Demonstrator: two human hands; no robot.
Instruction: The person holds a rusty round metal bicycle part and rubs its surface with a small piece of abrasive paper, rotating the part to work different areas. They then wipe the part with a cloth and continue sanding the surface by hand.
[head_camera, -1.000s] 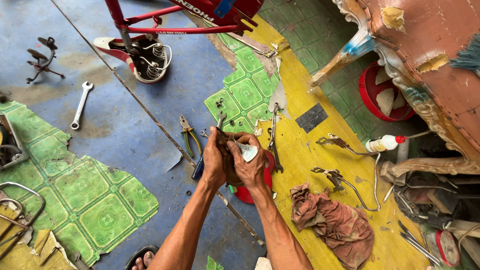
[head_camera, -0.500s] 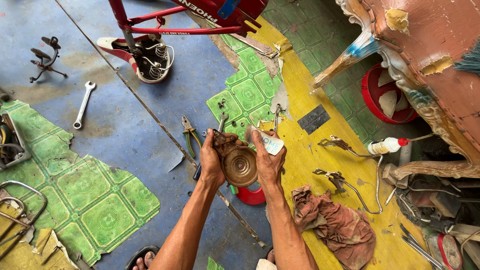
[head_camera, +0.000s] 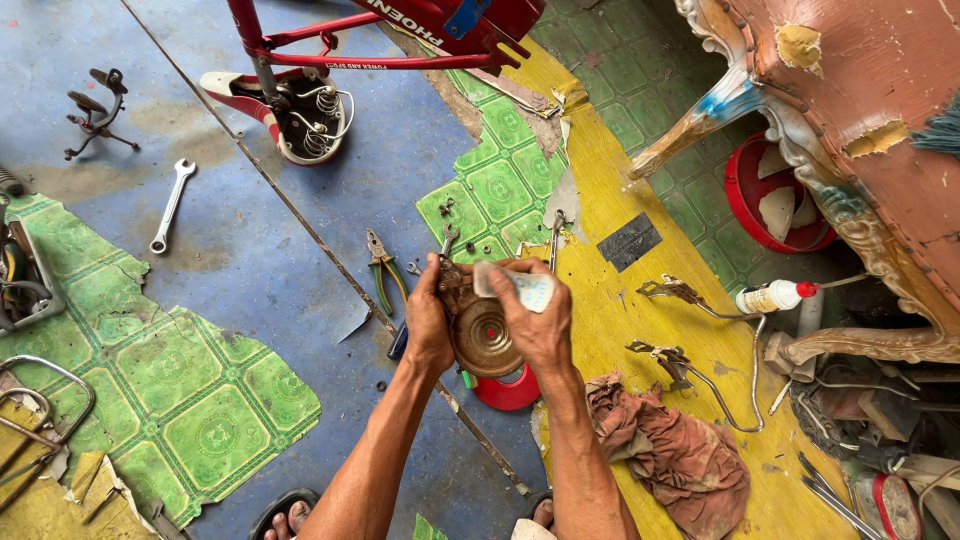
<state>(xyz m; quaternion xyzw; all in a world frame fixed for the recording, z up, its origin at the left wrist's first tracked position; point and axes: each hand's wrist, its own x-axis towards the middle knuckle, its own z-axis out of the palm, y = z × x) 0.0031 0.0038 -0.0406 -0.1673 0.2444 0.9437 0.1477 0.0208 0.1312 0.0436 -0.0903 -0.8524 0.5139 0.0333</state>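
A person is sitting over a patched blue, green and yellow floor (head_camera: 250, 250), both forearms reaching up from six o'clock to the centre of the view. The left hand (head_camera: 428, 325) is curling closed around the nine o'clock edge of a round rusty metal part (head_camera: 482, 335), its flat face turned up toward the camera and its dark bracket end pointing to eleven o'clock. The right hand (head_camera: 540, 318) is closing on the part's three o'clock edge while pinching a small pale folded packet (head_camera: 520, 290) at its fingertips, the packet lying lengthwise from ten to four o'clock. Half a second earlier the packet was sitting further toward one o'clock; now it is lying across the top of the part. A red round lid (head_camera: 510, 388) is showing beneath the hands, a brown rag (head_camera: 670, 450) at four o'clock, and pliers (head_camera: 383, 265) at ten o'clock.
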